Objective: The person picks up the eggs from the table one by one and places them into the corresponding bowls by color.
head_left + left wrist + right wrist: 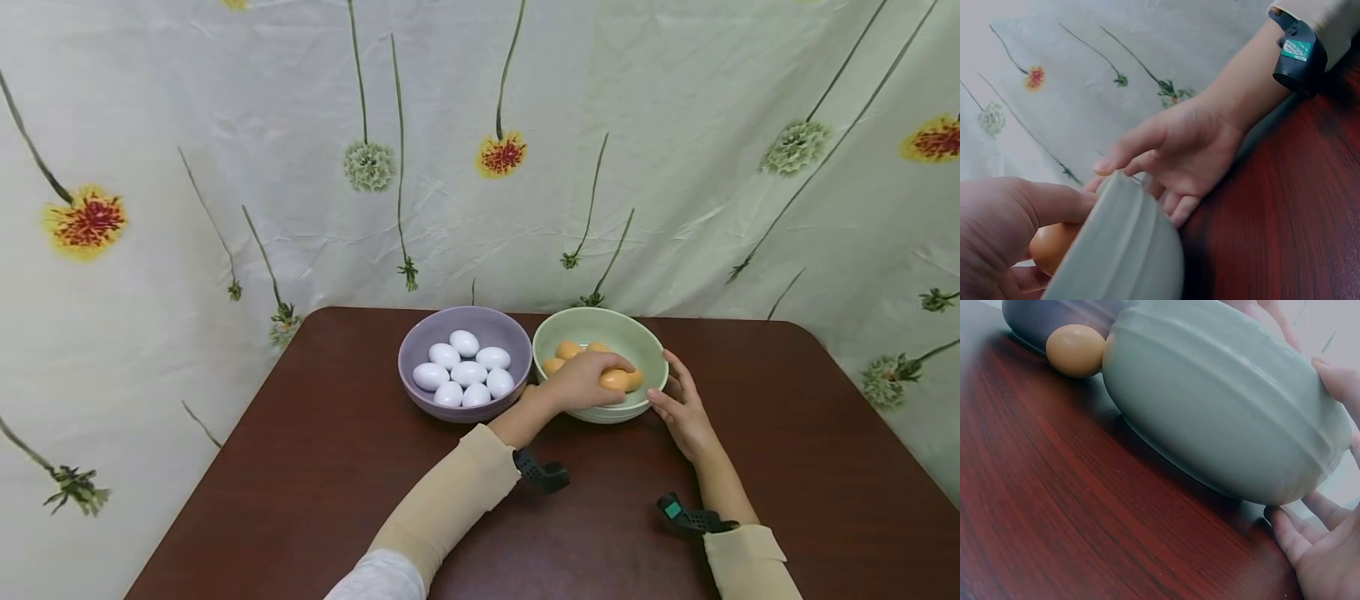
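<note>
Over the green bowl, my left hand reaches in and grips a brown egg, which also shows as a brown egg between thumb and fingers in the left wrist view. Several other brown eggs lie in that bowl, partly covered by the hand. My right hand holds the green bowl's right side, thumb at the rim and fingertips low on the outer wall. Wedged outside, between the two bowls, is one more brown egg.
A purple bowl with several white eggs stands left of the green one, close beside it. Both are near the far edge of the dark red table. A flowered cloth hangs behind.
</note>
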A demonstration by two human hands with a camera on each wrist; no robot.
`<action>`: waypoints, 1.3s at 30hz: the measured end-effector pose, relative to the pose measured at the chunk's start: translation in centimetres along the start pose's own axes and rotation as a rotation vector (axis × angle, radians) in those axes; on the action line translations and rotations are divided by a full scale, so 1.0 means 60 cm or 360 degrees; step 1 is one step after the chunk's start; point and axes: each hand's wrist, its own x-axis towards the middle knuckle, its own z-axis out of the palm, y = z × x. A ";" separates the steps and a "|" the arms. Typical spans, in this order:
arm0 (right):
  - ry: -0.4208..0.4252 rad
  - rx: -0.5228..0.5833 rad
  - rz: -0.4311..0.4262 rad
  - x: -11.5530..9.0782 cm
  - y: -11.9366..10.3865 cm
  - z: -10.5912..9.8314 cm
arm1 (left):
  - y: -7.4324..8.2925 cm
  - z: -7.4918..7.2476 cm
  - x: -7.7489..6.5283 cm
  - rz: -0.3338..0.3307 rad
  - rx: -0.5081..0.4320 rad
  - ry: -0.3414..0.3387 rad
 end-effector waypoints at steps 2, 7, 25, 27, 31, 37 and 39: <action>0.0004 0.0000 -0.0004 0.000 0.000 0.000 | 0.003 0.004 0.005 -0.0011 -0.0007 -0.0030; 0.0006 -0.0015 -0.0008 0.000 -0.002 0.002 | 0.006 0.013 0.021 -0.0062 -0.0004 -0.0119; 0.0014 0.0001 0.0034 -0.001 -0.006 0.001 | 0.001 0.023 0.049 -0.0193 0.0148 -0.0350; 0.0010 -0.0001 0.0033 -0.002 -0.007 0.001 | 0.003 0.024 0.050 -0.0211 0.0177 -0.0359; 0.0006 0.0009 0.0023 -0.003 -0.007 0.002 | 0.007 0.024 0.050 -0.0285 0.0200 -0.0382; -0.0002 0.0021 0.0004 -0.005 -0.006 0.002 | 0.010 0.024 0.051 -0.0342 0.0213 -0.0419; -0.0007 0.0025 0.0006 -0.005 -0.007 0.002 | 0.010 0.024 0.051 -0.0331 0.0214 -0.0416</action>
